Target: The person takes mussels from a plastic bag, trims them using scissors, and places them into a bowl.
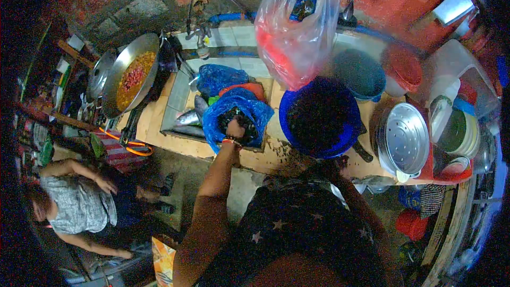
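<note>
My left hand (235, 129) reaches down into an open blue plastic bag (210, 127), its fingers curled into the dark contents (243, 117). What those fingers hold is too dark to name. The bag stands in the sink, beside silvery fish (187, 118). To its right, a deep blue basin (287, 122) sits on the counter with a black inside; its contents cannot be made out. My right hand (339, 165) is in deep shadow at the basin's near edge, fingers not readable. A dark-handled knife (363, 151) lies to the basin's right.
A large pan of food (134, 77) stands at left, near another person (82, 202). Above the basin hangs a clear plastic bag (297, 32). A tap (202, 42) rises behind the sink. A perforated steamer tray (406, 137) and plates (467, 133) stand at right. Dark bits dot the counter (249, 162).
</note>
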Motion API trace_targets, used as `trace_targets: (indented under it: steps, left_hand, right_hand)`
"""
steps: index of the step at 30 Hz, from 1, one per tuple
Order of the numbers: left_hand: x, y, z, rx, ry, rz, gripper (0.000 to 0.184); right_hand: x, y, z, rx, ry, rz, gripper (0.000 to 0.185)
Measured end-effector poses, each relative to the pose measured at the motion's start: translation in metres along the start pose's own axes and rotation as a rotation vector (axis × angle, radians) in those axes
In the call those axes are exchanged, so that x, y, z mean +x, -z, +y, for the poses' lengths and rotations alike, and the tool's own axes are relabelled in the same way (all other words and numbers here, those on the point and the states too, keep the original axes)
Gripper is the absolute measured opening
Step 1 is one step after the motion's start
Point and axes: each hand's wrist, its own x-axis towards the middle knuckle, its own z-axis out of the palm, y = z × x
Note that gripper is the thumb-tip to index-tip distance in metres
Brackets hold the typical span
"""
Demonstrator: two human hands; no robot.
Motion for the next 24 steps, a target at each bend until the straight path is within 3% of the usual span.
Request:
trace_targets:
  steps: [2, 5, 7, 8, 12, 14, 15, 17, 18, 19, 20, 21, 22, 23, 24]
  left_hand:
    - [0.003, 0.001, -0.005, 0.07, 0.026, 0.029, 0.039]
    - [-0.001, 0.02, 0.026, -0.045, 0.051, -0.096, 0.037]
    - [-0.013, 0.04, 0.067, 0.226, 0.192, -0.301, 0.038]
    - [-0.012, 0.023, 0.062, 0.263, 0.193, -0.183, 0.037]
    - [0.0, -0.004, 0.041, 0.161, 0.176, -0.198, 0.03]
    - [0.001, -0.006, 0.029, -0.177, 0.083, -0.009, 0.023]
    - [0.002, -0.001, 0.024, -0.178, 0.082, -0.009, 0.023]
    - [-0.006, 0.035, 0.032, -1.153, 0.523, -0.324, 0.018]
    - [-0.023, 0.064, 0.063, -1.458, 0.644, -0.247, 0.016]
    - [-0.027, 0.064, 0.057, -1.459, 0.641, -0.242, 0.016]
    - [-0.029, 0.065, 0.049, -1.658, 0.616, -0.268, 0.015]
    - [-0.031, 0.066, 0.044, -1.858, 0.582, -0.293, 0.013]
    - [-0.04, 0.081, 0.065, -1.828, 0.63, -0.147, 0.011]
    - [-0.04, 0.079, 0.058, -1.834, 0.63, -0.139, 0.011]
    - [-0.039, 0.073, 0.049, -1.957, 0.588, -0.25, 0.01]
  right_hand:
    - [0.0, -0.001, 0.0, -0.006, 0.0, -0.004, 0.035]
    - [0.0, -0.003, 0.0, -0.016, 0.0, -0.014, 0.035]
    - [0.001, -0.005, -0.002, -0.021, 0.001, -0.021, 0.035]
    - [0.001, -0.005, -0.003, -0.025, 0.008, -0.024, 0.035]
    - [0.004, -0.009, -0.007, -0.026, 0.033, -0.034, 0.035]
    - [0.006, -0.008, -0.015, -0.022, 0.058, -0.042, 0.036]
    - [0.011, -0.008, -0.02, -0.023, 0.067, -0.053, 0.036]
    - [0.009, -0.004, -0.037, -0.003, 0.098, -0.062, 0.036]
    - [0.007, -0.002, -0.046, 0.012, 0.113, -0.068, 0.036]
    - [0.012, -0.002, -0.052, 0.021, 0.118, -0.08, 0.036]
    - [0.021, -0.014, -0.037, 0.021, 0.123, -0.081, 0.036]
    - [0.037, -0.035, -0.012, -0.184, 0.166, -0.187, 0.038]
    - [0.043, -0.037, -0.017, -0.391, 0.209, -0.292, 0.04]
    - [0.037, -0.037, -0.02, -0.397, 0.213, -0.296, 0.04]
    - [0.028, -0.038, -0.022, -0.359, 0.369, -0.114, 0.039]
